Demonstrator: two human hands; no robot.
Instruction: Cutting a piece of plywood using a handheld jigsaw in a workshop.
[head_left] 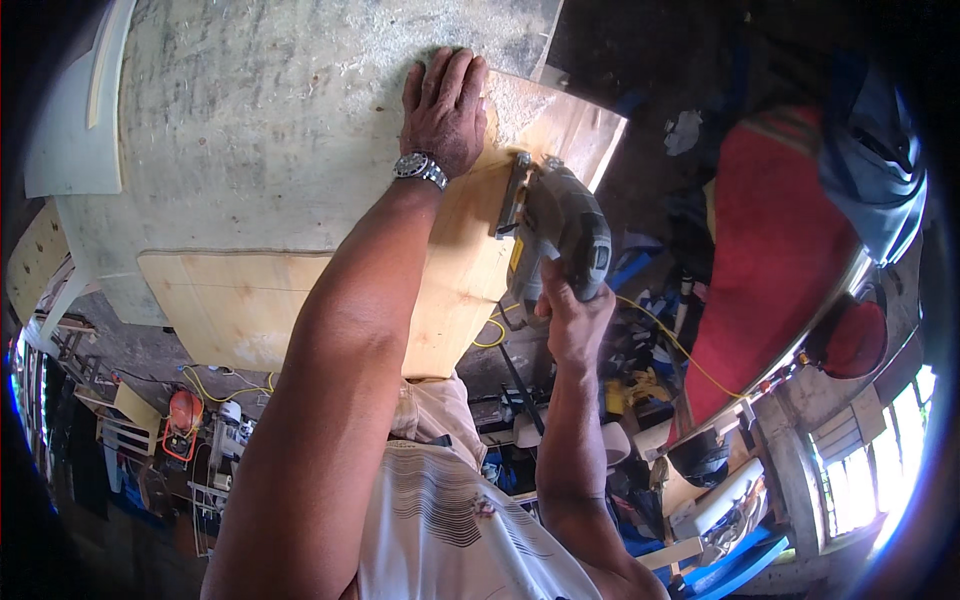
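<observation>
A pale plywood board [235,305] lies on a worn, grey-green work surface [240,130] and reaches past its near edge. My left hand [445,110], with a metal watch [420,169] on the wrist, rests on the board's far part. Its fingers are stretched forward and hold nothing. My right hand [578,322] is wrapped around the handle of a dark jigsaw [568,222]. The tool's base plate sits against the board's right part, just right of my left wrist. Its blade cannot be made out.
Sawdust [430,40] is scattered beyond my left hand. A yellow cord [665,330] runs off to the right. Red material [765,240] and blue-grey fabric [875,150] stand at the right. Tools and an orange machine [184,412] clutter the floor at the lower left.
</observation>
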